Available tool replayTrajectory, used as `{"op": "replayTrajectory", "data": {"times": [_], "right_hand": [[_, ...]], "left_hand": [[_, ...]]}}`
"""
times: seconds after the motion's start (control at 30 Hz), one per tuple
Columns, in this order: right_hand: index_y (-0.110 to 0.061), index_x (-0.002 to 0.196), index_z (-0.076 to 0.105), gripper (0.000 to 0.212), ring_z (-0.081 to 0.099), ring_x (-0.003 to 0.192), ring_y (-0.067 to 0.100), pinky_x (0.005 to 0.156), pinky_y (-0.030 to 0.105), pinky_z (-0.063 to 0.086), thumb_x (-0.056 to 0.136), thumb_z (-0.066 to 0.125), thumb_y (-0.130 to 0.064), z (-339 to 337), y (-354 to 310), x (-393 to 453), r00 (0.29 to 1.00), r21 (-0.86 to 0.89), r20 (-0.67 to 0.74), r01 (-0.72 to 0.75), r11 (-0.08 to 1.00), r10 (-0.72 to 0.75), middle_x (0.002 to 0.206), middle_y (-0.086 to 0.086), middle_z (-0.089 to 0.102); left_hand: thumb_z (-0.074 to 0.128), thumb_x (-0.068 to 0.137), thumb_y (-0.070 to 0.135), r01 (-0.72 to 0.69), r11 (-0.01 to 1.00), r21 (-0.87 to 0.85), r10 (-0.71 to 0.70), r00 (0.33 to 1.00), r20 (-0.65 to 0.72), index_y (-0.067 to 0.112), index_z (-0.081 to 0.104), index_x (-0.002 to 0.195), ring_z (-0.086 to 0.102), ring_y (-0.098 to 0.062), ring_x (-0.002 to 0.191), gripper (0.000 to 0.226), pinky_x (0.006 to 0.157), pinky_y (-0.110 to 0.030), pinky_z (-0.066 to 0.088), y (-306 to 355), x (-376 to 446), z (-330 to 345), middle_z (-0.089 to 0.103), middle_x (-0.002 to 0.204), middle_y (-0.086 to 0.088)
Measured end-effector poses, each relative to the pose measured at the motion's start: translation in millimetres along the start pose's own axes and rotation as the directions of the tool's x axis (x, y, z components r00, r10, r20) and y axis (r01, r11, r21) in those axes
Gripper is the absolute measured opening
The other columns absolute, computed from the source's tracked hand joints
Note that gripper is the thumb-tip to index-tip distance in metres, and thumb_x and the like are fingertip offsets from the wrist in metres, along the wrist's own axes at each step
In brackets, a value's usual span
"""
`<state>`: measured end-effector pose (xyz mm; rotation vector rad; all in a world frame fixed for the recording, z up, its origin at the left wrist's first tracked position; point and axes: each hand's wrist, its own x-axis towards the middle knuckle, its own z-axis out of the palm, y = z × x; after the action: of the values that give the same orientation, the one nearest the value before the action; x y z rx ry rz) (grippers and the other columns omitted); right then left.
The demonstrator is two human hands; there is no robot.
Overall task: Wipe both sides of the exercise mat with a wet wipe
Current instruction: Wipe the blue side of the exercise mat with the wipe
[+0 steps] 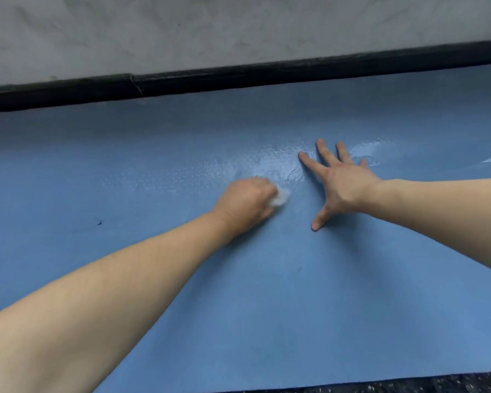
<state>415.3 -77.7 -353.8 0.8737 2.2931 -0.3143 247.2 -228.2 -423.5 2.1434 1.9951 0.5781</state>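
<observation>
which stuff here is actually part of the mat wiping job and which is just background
Part of the job:
- blue exercise mat
- white wet wipe, bunched in the left hand
- right hand, fingers spread flat on the mat
- wet shiny patch on the mat

Just there:
- grey wall
- black baseboard
- dark speckled floor
</observation>
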Motion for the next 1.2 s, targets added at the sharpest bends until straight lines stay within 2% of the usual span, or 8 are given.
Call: {"op": "replayTrajectory", "data": {"times": [0.1, 0.27, 0.4, 0.57, 0.77, 0.9, 1.07, 1.2], "right_hand": [[-0.049, 0.159, -0.023, 0.174, -0.021, 0.159, 0.038, 0.117, 0.079, 0.021, 0.032, 0.091, -0.081, 3, 3, 3, 1.000, 0.001, -0.014, -0.006, 1.000, 0.006, 0.168, -0.008, -0.032], [-0.048, 0.158, -0.027, 0.174, -0.024, 0.158, 0.038, 0.117, 0.079, 0.018, 0.036, 0.094, -0.077, 4, 4, 6, 1.000, 0.021, 0.001, -0.008, 1.000, 0.007, 0.167, -0.007, -0.037], [-0.046, 0.157, -0.029, 0.174, -0.027, 0.157, 0.039, 0.118, 0.079, 0.016, 0.038, 0.093, -0.076, 5, 6, 10, 1.000, 0.037, 0.015, 0.003, 0.999, -0.004, 0.165, -0.005, -0.041], [-0.045, 0.156, -0.032, 0.172, -0.028, 0.156, 0.041, 0.117, 0.080, 0.017, 0.040, 0.092, -0.078, 6, 8, 13, 1.000, 0.015, 0.021, 0.009, 1.000, -0.009, 0.164, -0.003, -0.042], [-0.043, 0.156, -0.034, 0.173, -0.027, 0.156, 0.043, 0.117, 0.080, 0.018, 0.040, 0.090, -0.080, 9, 10, 17, 1.000, -0.005, 0.013, 0.017, 1.000, -0.017, 0.163, 0.000, -0.044], [-0.042, 0.155, -0.036, 0.173, -0.029, 0.155, 0.044, 0.117, 0.080, 0.019, 0.042, 0.089, -0.081, 11, 12, 19, 0.999, -0.008, 0.019, 0.031, 0.999, -0.031, 0.162, 0.001, -0.047], [-0.041, 0.154, -0.038, 0.172, -0.031, 0.153, 0.046, 0.116, 0.080, 0.020, 0.044, 0.088, -0.081, 13, 15, 23, 0.999, -0.018, 0.024, 0.046, 0.999, -0.046, 0.160, 0.003, -0.050], [-0.039, 0.153, -0.039, 0.171, -0.031, 0.153, 0.048, 0.116, 0.080, 0.021, 0.046, 0.087, -0.082, 16, 16, 24, 0.999, -0.037, 0.016, 0.053, 0.998, -0.052, 0.159, 0.006, -0.051]], "left_hand": [[0.062, 0.093, 0.034, -0.294, 0.955, 0.022, 0.286, 0.943, 0.172, 0.012, 0.063, 0.082, 0.059, -0.030, 0.068, 0.024, 0.053, -0.030, 0.039, -3, 6, 1, 0.061, 0.076, -0.007], [0.061, 0.094, 0.035, 0.301, 0.950, 0.085, -0.293, 0.951, -0.097, 0.014, 0.067, 0.087, 0.065, -0.035, 0.079, 0.023, 0.063, -0.036, 0.047, -59, 45, -17, 0.068, 0.085, -0.008], [0.070, 0.088, 0.026, -0.211, 0.977, 0.019, 0.203, 0.958, 0.205, 0.010, 0.063, 0.083, 0.059, -0.031, 0.072, 0.017, 0.057, -0.033, 0.043, -39, 41, -5, 0.062, 0.080, -0.008], [0.057, 0.093, 0.030, 0.195, 0.964, 0.180, -0.199, 0.980, 0.007, 0.012, 0.065, 0.086, 0.064, -0.035, 0.080, 0.022, 0.065, -0.037, 0.046, -90, 83, -35, 0.066, 0.085, -0.008], [0.053, 0.090, 0.038, -0.108, 0.985, 0.133, 0.085, 0.982, 0.166, 0.014, 0.065, 0.085, 0.062, -0.031, 0.072, 0.027, 0.058, -0.032, 0.046, -89, 91, -33, 0.064, 0.081, -0.004], [0.058, 0.090, 0.024, 0.398, 0.903, 0.161, -0.380, 0.915, -0.133, 0.012, 0.069, 0.089, 0.064, -0.036, 0.083, 0.016, 0.066, -0.035, 0.044, -121, 117, -46, 0.070, 0.089, -0.009], [0.062, 0.091, 0.018, 0.191, 0.976, 0.102, -0.185, 0.981, -0.062, 0.014, 0.069, 0.092, 0.063, -0.032, 0.078, 0.008, 0.065, -0.034, 0.047, -113, 122, -29, 0.066, 0.087, -0.007], [0.054, 0.095, 0.024, 0.560, 0.825, 0.078, -0.520, 0.806, -0.282, 0.010, 0.070, 0.090, 0.061, -0.033, 0.076, 0.022, 0.062, -0.033, 0.038, -138, 146, -36, 0.064, 0.085, -0.011]]}}
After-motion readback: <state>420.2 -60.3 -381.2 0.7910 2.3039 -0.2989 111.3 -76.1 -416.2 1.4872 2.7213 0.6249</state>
